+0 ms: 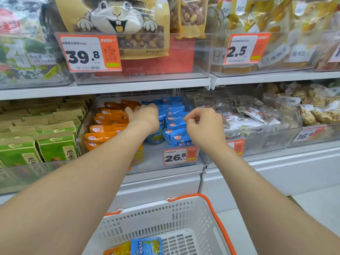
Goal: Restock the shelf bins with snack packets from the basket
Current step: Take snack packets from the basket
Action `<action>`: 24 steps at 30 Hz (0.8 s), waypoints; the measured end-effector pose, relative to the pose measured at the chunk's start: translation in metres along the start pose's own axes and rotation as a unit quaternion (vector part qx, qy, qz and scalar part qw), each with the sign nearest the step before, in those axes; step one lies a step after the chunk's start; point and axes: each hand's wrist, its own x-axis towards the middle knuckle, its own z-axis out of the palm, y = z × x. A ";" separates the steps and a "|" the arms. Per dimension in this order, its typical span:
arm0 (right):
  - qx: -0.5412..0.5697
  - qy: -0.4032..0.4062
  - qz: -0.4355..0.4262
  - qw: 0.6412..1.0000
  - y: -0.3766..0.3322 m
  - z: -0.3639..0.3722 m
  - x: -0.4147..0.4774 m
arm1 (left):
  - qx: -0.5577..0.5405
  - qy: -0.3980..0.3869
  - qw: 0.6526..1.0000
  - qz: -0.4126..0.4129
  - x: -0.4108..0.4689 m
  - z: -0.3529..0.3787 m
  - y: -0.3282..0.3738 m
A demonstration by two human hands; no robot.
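two hands up in the clear bin [152, 161], close together but not touching. left hand [144, 115] knuckles up over the seam between the orange packets [104, 124] and the blue packets [174, 126], thumb out toward the orange side, fingers curled and hidden behind the knuckles; cannot tell whether gripping a packet or only pressing the rows. right hand [204, 124] curled as well, tucked at the right edge of the blue row; nothing plainly held, cannot tell if pinching a packet top.

judging by that: placing/straightening step, seating packets upright in their rows, not fetching. task not done: down in the white basket [150, 218], one blue packet [147, 245] and one orange packet [117, 250] lying flat, touching, partly cut off by the frame bottom.

next move, as a guess: release, lower one hand to the basket, take a packet by its top edge, slot into the matching colour's row, likely at the front gap behind the price tag [180, 156]. calls for keeping colours on own sides and not toppling the standing rows. soft pouches, so likely to slump unless wedged against neighbours.
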 end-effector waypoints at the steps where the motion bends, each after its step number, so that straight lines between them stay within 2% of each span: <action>1: 0.000 -0.002 -0.002 1.000 0.000 0.000 0.000 | 0.008 0.000 1.000 0.002 0.002 0.002 0.001; 5: -0.009 -0.011 -0.008 1.000 0.001 0.000 0.000 | 0.030 0.019 0.999 0.004 0.008 0.011 0.004; 9: -0.027 -0.014 -0.024 0.999 0.002 0.004 -0.001 | 0.040 0.094 0.995 0.007 0.009 0.016 0.001; 17: -0.062 0.004 -0.043 0.997 0.000 0.009 -0.006 | -0.012 0.166 0.985 0.044 -0.013 0.002 -0.012; 20: -0.101 0.007 -0.086 0.991 -0.004 0.010 -0.011 | -0.054 0.248 0.962 0.102 -0.039 -0.002 -0.018; 24: -0.114 -0.049 -0.129 0.984 -0.018 0.012 -0.028 | -0.099 0.365 0.896 0.234 -0.085 0.005 -0.036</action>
